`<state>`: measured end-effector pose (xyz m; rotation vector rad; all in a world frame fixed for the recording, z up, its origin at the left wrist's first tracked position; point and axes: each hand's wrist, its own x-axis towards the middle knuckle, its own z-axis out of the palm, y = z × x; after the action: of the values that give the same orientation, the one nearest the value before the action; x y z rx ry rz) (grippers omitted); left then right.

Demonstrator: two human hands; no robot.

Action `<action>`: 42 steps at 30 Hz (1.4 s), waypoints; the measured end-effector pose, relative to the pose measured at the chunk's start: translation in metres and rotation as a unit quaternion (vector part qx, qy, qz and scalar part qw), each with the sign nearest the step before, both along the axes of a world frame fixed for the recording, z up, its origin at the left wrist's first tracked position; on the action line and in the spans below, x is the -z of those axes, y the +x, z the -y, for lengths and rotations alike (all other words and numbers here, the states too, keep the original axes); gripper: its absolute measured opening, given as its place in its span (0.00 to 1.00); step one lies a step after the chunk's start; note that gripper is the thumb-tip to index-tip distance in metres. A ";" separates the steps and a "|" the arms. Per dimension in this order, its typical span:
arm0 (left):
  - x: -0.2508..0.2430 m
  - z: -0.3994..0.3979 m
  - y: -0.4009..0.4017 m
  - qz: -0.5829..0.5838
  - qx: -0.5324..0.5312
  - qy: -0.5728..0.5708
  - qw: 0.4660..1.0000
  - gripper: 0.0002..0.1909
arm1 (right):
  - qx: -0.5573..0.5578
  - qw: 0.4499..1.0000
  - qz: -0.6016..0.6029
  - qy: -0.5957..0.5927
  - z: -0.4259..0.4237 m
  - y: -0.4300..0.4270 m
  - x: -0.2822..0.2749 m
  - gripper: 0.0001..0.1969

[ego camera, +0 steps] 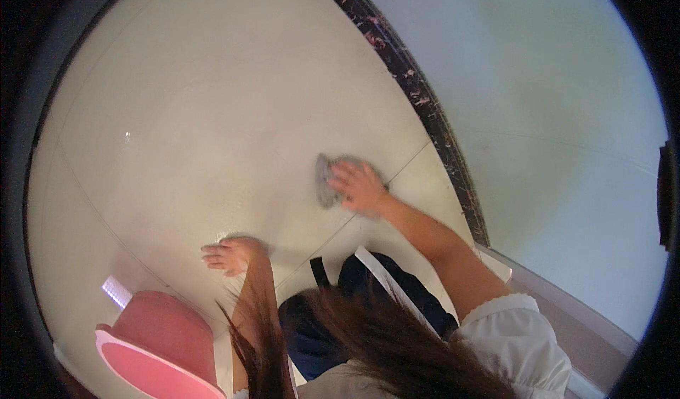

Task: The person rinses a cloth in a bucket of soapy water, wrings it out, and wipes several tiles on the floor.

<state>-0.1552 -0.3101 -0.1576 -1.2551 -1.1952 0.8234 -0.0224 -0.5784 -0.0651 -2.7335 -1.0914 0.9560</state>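
Observation:
My right hand lies spread over a grey cloth, pressing it against the pale tiled floor. Part of the cloth is hidden under the palm, and both hand and cloth are blurred. To the left and closer to my body, my left hand rests on the floor with its fingers apart and nothing in it. The floor around it has a wet-looking shine. My bent knees in dark clothing are just below the hands, partly covered by long hair.
At the lower left stands a pink plastic tub, close to my left forearm. A dark marbled skirting runs along the foot of the pale wall on the right. Thin tile joints cross the floor. A pale ledge appears at the lower right.

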 end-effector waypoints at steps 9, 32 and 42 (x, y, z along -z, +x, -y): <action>-0.009 0.005 -0.001 0.385 0.025 -0.117 0.915 0.26 | -0.066 0.992 0.106 0.011 0.003 0.006 0.020 0.29; -0.015 0.012 0.014 0.628 0.050 -0.172 0.757 0.27 | -0.073 0.989 0.079 0.101 -0.016 -0.070 0.020 0.33; -0.015 0.012 0.016 0.621 0.037 -0.180 0.762 0.27 | 0.421 0.877 0.229 0.017 -0.048 -0.056 0.029 0.33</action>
<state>-0.1394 -0.3221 -0.1430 -2.2968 -2.0318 0.0174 -0.0788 -0.5305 -0.0944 -2.9624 0.1548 0.1577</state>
